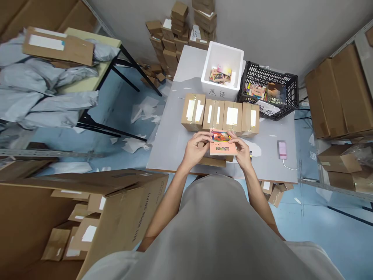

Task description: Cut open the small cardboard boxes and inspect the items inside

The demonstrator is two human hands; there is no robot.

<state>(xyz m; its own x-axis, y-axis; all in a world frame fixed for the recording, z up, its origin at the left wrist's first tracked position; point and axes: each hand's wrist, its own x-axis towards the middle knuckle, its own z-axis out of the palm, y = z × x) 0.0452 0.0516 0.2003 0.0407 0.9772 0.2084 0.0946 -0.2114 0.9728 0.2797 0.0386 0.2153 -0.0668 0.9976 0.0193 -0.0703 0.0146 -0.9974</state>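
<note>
Between my two hands is a pink book (223, 149) with a colourful picture at its top and dark lettering below. My left hand (197, 149) grips its left edge, thumb and fingers closed on it. On the opposite edge, my right hand (242, 151) pinches the upper right corner. Just beyond the book stands a row of taped cardboard boxes (192, 112) with white labels. Partly hidden under the book and my hands lies another piece of cardboard (212, 161) at the table's near edge.
On the grey table (167, 146) stand a white foam box (222, 90) and a black plastic crate (269, 111), both holding books. A phone (282, 150) lies right, its cable attached. A large carton (128, 217) with parcels is at lower left; grey bags (43, 77) cover a side table.
</note>
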